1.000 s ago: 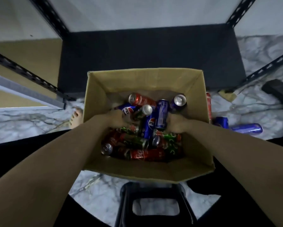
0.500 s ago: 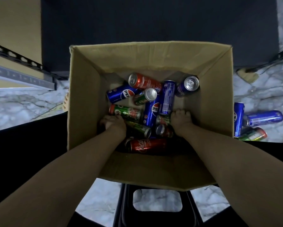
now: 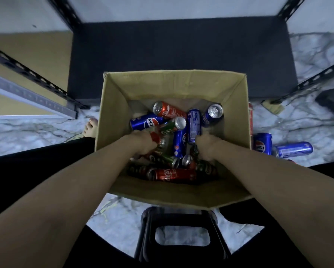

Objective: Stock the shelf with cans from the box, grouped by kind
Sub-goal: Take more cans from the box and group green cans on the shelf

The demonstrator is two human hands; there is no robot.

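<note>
- Cardboard box: open-topped, on the floor just in front of the dark shelf board; holds a loose heap of blue, red and green cans
- Left hand: inside the box, fingers curled over a red can in the heap; firmness of hold cannot be told
- Right hand: inside the box, closed into a fist beside a blue can; contents cannot be told
- Two blue cans: on the floor, right of the box
</note>
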